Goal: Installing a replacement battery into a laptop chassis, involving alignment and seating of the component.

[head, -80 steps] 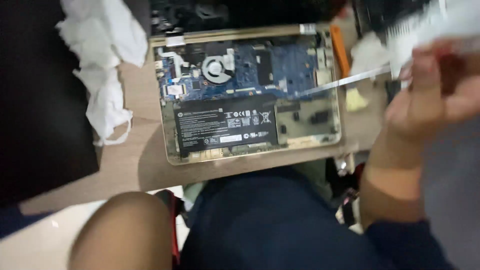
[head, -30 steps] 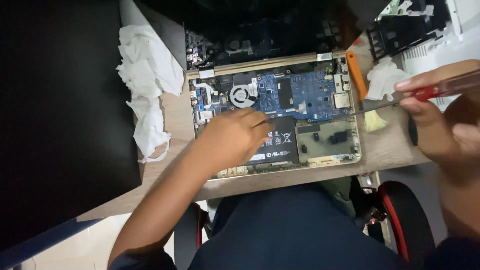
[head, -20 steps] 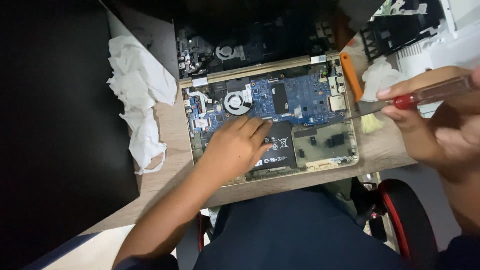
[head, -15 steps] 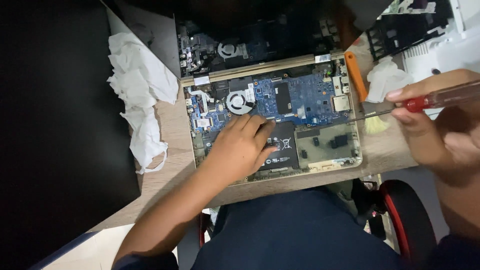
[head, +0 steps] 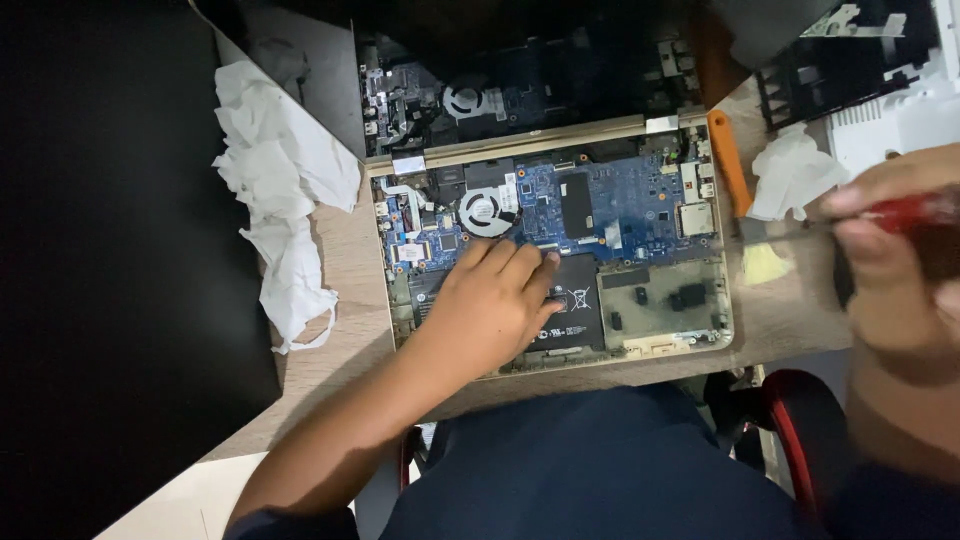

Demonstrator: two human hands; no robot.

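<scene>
An opened gold-framed laptop base [head: 700,345] with its bottom cover removed lies at the centre of the frame on a light wooden tabletop [head: 345,350]. Inside it a blue circuit board [head: 620,205], a round grey cooling fan [head: 487,212] and a flat black battery pack [head: 575,315] are exposed.

The left hand [head: 490,310] rests palm down on the left half of the laptop base, covering part of the battery pack. Its fingers [head: 520,262] lie close together and extended, tips touching the lower edge of the circuit board just below the fan; they pinch nothing visible.

The right hand [head: 890,270], blurred at the right edge of the frame, has its fingers closed around a red-handled screwdriver [head: 915,212]. The shaft points left toward the right rim of the laptop base; the tip cannot be made out.

Crumpled white tissue paper [head: 285,190] lies at the upper left of the tabletop. An orange plastic pry tool [head: 728,160] lies just beside the upper right corner of the laptop base. A second opened dark device [head: 480,90] sits directly above the laptop base.
</scene>
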